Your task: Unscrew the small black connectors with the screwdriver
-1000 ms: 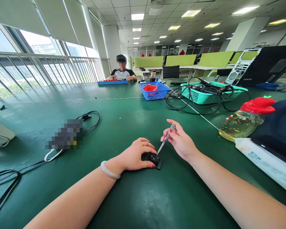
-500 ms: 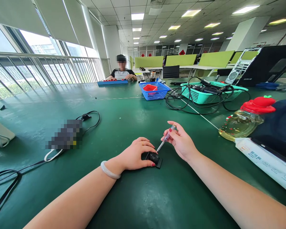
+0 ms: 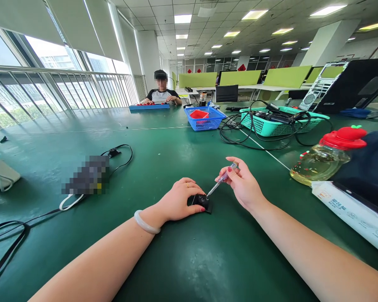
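Note:
My left hand (image 3: 183,199) grips a small black part (image 3: 203,201), fingers over its far side and thumb along its near side. The part rests on the green table (image 3: 176,260); its exact kind is unclear, and much of it lies under my fingers. In my right hand (image 3: 242,184) is a screwdriver (image 3: 223,178) with a clear handle, held between thumb and fingers, index finger up by the handle's end. The shaft slants down to the left, its tip at the top of the black part.
Right: a bottle with a red lid (image 3: 323,157) and a white packet (image 3: 349,214). Farther back: a blue basket (image 3: 206,121) and a teal basket of cables (image 3: 267,128). Left: a blurred dark device (image 3: 86,175) with cords. Across the table sits a person (image 3: 162,94) with a blue tray (image 3: 149,107).
The screwdriver is tilted lower, and my right hand has shifted slightly right. The black part has turned or moved a little under my left hand, which still holds it.

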The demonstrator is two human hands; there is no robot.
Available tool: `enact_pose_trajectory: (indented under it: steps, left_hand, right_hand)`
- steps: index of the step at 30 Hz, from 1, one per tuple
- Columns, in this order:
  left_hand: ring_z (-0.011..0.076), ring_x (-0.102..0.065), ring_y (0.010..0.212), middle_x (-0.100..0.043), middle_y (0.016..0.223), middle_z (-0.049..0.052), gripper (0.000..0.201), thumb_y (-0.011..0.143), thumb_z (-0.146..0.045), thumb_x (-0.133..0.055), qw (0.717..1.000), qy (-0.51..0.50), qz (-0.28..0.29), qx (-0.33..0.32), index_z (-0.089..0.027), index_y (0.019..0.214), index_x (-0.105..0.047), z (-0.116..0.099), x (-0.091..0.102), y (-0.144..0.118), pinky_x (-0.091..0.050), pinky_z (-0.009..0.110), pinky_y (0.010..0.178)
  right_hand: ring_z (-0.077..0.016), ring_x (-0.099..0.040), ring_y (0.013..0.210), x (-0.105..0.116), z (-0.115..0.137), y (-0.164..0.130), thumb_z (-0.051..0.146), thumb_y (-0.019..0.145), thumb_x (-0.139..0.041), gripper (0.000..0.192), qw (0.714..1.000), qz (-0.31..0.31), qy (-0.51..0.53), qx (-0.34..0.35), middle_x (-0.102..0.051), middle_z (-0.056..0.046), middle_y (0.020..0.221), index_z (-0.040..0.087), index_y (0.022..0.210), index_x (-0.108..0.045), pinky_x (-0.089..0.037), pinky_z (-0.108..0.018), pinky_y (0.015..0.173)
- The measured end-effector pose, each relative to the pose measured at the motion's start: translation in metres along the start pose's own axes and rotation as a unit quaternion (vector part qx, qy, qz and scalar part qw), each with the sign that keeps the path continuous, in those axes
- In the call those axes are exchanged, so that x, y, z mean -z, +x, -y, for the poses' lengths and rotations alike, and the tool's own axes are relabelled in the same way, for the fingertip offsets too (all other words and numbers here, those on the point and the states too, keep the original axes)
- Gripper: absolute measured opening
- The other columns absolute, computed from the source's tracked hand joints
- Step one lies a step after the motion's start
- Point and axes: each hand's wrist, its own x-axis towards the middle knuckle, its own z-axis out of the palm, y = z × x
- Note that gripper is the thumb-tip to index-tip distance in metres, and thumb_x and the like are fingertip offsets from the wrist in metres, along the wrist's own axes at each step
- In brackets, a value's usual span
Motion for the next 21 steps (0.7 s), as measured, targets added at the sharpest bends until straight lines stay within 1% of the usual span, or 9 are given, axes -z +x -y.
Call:
enact_pose_trajectory:
  steps: [6, 11, 14, 17, 21]
  left_hand:
    - [0.0266, -0.053, 0.117, -0.071, 0.112, 0.004, 0.030, 0.080, -0.041, -0.070, 1.000, 0.009, -0.019, 0.023, -0.026, 0.106, -0.069, 0.001, -0.001, 0.000, -0.038, 0.044, 0.107]
    - [0.0262, -0.055, 0.115, -0.072, 0.109, 0.004, 0.028, 0.080, -0.038, -0.070, 0.999, 0.004, -0.024, 0.026, -0.026, 0.105, -0.069, 0.002, 0.000, 0.001, -0.039, 0.044, 0.106]
    - [0.0263, -0.055, 0.115, -0.072, 0.108, 0.004, 0.028, 0.080, -0.038, -0.070, 0.999, 0.005, -0.028, 0.032, -0.025, 0.105, -0.069, 0.003, -0.001, 0.001, -0.039, 0.044, 0.106]
    - [0.0268, -0.055, 0.115, -0.072, 0.107, 0.004, 0.029, 0.079, -0.039, -0.071, 0.998, 0.012, -0.035, 0.048, -0.025, 0.104, -0.070, 0.004, -0.002, 0.001, -0.039, 0.045, 0.106]
    - [0.0266, -0.056, 0.112, -0.072, 0.104, 0.004, 0.029, 0.078, -0.039, -0.072, 0.996, 0.013, -0.054, 0.072, -0.024, 0.102, -0.070, 0.007, -0.003, 0.002, -0.041, 0.044, 0.103]
  right_hand:
    - [-0.0168, -0.066, 0.070, 0.002, -0.002, 0.001, 0.046, 0.079, -0.070, 0.043, 0.999, -0.038, 0.003, 0.027, -0.062, 0.007, 0.075, 0.030, 0.111, -0.047, -0.054, -0.046, 0.086]
    - [-0.0170, -0.066, 0.069, 0.001, -0.004, 0.000, 0.048, 0.079, -0.070, 0.044, 0.999, -0.027, -0.011, 0.025, -0.061, 0.007, 0.074, 0.029, 0.110, -0.046, -0.054, -0.045, 0.084]
    - [-0.0176, -0.066, 0.071, -0.001, -0.003, -0.002, 0.051, 0.079, -0.070, 0.045, 0.999, -0.017, -0.024, 0.038, -0.063, 0.005, 0.075, 0.029, 0.110, -0.045, -0.054, -0.043, 0.082]
    - [-0.0179, -0.064, 0.071, -0.003, 0.001, -0.007, 0.053, 0.079, -0.071, 0.045, 0.996, -0.005, -0.062, 0.070, -0.064, 0.003, 0.077, 0.028, 0.108, -0.046, -0.054, -0.040, 0.076]
    - [-0.0161, -0.059, 0.063, -0.006, 0.008, -0.018, 0.048, 0.081, -0.071, 0.041, 0.982, 0.010, -0.133, 0.135, -0.063, 0.002, 0.077, 0.028, 0.111, -0.050, -0.051, -0.034, 0.064]
